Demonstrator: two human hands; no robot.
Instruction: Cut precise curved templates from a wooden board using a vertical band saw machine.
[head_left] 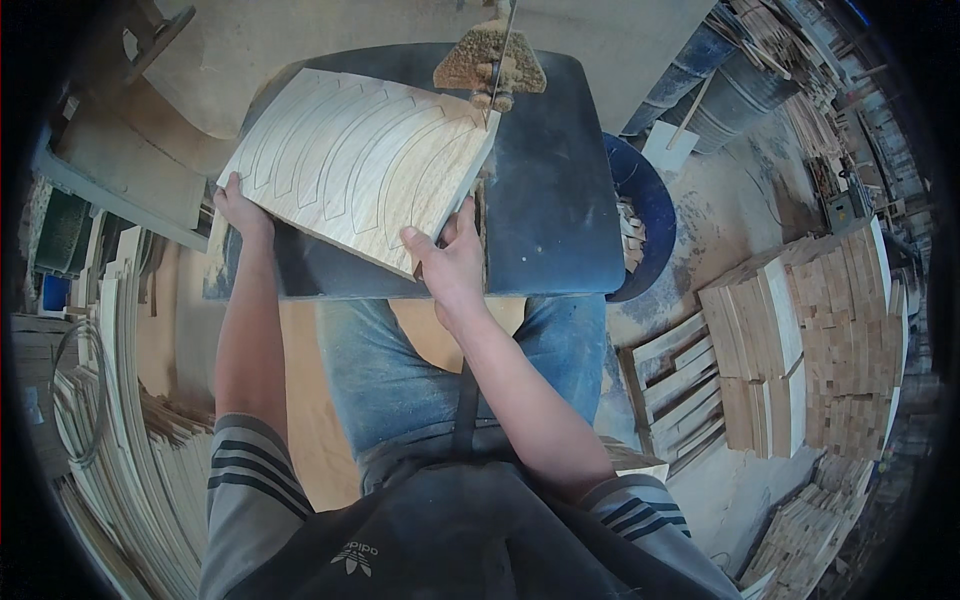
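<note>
The left hand (pixel 243 212) and right hand (pixel 455 265) clamp a pale rectangular wooden board (pixel 345 165), their undersides hidden; its corner's contact with the thin metal blade (pixel 507 36) is unclear; black round-cornered table (pixel 550 200) below, stacked brown wooden blocks (pixel 848 345) at right

The board (pixel 350 160) is hiding fingers of the left hand (pixel 246 213), upper left — the table (pixel 550 200) is partly covering the bin (pixel 660 235); the blade (pixel 509 28) is overrunning the top edge.
</note>
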